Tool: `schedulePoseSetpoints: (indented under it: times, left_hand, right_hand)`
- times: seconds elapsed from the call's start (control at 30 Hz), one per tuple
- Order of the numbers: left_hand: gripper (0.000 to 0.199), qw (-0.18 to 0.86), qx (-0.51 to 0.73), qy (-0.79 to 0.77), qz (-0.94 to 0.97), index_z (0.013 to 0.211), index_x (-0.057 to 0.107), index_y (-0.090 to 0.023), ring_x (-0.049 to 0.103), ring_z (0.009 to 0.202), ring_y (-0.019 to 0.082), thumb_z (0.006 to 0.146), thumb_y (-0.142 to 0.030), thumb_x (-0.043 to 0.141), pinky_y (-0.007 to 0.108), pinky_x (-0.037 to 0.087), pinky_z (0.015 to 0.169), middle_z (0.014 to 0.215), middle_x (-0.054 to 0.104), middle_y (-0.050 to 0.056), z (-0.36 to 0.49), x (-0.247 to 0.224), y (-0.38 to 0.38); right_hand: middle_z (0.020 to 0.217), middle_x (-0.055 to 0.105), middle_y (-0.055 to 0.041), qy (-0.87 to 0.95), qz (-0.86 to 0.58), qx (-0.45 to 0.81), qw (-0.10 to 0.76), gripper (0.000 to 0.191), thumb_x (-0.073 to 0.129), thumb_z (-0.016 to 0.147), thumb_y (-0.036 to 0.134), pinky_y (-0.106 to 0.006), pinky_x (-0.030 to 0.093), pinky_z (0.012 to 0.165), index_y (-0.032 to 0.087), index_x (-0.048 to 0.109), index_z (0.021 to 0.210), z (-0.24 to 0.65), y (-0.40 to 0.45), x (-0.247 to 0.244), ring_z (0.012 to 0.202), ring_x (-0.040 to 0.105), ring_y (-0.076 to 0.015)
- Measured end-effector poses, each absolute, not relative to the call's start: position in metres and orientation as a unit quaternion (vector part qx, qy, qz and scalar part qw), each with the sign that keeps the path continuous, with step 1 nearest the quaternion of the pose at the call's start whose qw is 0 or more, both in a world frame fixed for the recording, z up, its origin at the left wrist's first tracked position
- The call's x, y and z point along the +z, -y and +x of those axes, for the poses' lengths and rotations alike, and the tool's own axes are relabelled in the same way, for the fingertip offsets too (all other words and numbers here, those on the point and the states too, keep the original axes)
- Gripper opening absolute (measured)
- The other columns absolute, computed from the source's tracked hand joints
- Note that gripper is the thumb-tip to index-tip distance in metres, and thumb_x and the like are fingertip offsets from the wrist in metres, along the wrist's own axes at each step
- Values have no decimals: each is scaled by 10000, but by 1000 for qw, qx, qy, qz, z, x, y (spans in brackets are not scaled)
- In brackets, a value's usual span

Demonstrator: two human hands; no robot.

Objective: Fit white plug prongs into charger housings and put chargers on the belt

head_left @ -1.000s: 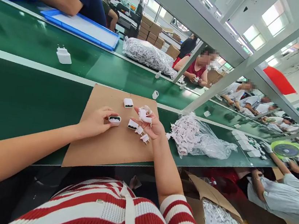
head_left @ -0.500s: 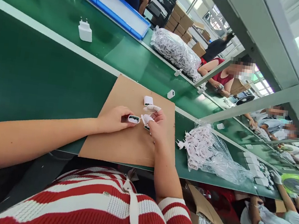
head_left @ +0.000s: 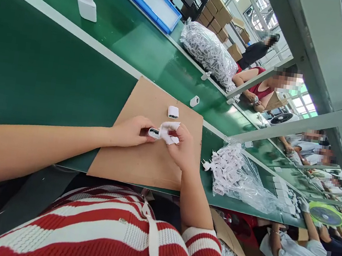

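Note:
My left hand (head_left: 132, 131) grips a white charger housing (head_left: 154, 133) whose dark open end faces right. White coverings wrap the thumb and forefinger of my right hand (head_left: 184, 148). Those two fingers are bent together at the housing's open end; whatever lies between them is hidden. Both hands are over a brown cardboard sheet (head_left: 141, 162). Just beyond them, another white charger housing (head_left: 173, 112) lies on the sheet's far part.
A white housing (head_left: 194, 101) and a two-pin charger (head_left: 87, 5) are on the green belt. Right of the cardboard lies a plastic bag of white plug parts (head_left: 229, 165). Across the belt are a full bag (head_left: 209, 51) and a blue tray (head_left: 159, 21). Co-workers sit further along.
My right hand's covered fingertips have moved left onto the housing's open end. The dark-ended piece seen at them earlier is now out of sight. The camera view has shifted slightly.

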State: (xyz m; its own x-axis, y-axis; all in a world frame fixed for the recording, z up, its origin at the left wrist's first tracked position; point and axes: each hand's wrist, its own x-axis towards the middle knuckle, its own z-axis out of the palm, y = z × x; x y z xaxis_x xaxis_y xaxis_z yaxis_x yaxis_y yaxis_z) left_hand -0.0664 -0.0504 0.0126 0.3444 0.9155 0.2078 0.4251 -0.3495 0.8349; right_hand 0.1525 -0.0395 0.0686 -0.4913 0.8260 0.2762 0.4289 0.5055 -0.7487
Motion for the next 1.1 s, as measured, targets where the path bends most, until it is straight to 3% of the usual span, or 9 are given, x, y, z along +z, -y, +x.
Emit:
schedulePoseSetpoints:
  times: [0.1, 0.3, 0.53, 0.7, 0.93, 1.1]
  left_hand:
    - [425, 359, 357, -461, 729, 1081, 743, -217, 646, 1006, 280, 831, -558, 706, 380, 510, 875, 1070, 721, 69, -67, 10, 50]
    - [342, 343, 351, -444, 750, 917, 739, -210, 627, 934, 260, 867, -542, 675, 363, 483, 832, 941, 707, 60, -67, 10, 49]
    - [360, 354, 348, -445, 745, 845, 735, -211, 625, 875, 261, 861, -564, 668, 372, 478, 802, 868, 681, 60, -67, 17, 50]
    - [342, 363, 353, -440, 742, 820, 727, -201, 621, 826, 248, 863, -537, 675, 363, 468, 764, 836, 665, 58, -66, 18, 50]
    - [345, 357, 354, -443, 742, 829, 730, -209, 628, 853, 257, 853, -549, 674, 371, 492, 797, 832, 665, 63, -67, 18, 50]
    - [347, 359, 361, -455, 730, 814, 739, -214, 630, 846, 261, 835, -556, 677, 379, 502, 794, 817, 654, 63, -65, 16, 49]
  right_hand:
    - [1114, 685, -70, 844, -388, 236, 287, 321, 585, 948, 259, -358, 552, 873, 258, 623, 1268, 152, 39, 76, 962, 645, -200]
    - [1020, 694, -71, 883, -383, 208, 173, 159, 602, 934, 241, -365, 499, 876, 241, 686, 1070, 144, 36, 81, 984, 606, -243]
    - [1026, 704, -71, 876, -391, 192, 208, 266, 551, 911, 127, -364, 467, 867, 248, 686, 1106, 139, 38, 69, 981, 602, -251]
    - [987, 700, -66, 892, -382, 155, 187, 254, 541, 912, 118, -353, 461, 825, 245, 690, 1073, 137, 39, 70, 957, 596, -249]
    - [884, 664, -51, 914, -367, 82, 152, 259, 523, 791, 16, -322, 409, 725, 231, 630, 887, 132, 38, 68, 836, 544, -230]
    - [825, 642, -32, 913, -372, 74, 151, 215, 530, 773, 34, -303, 385, 695, 240, 580, 805, 128, 36, 67, 804, 536, -216]
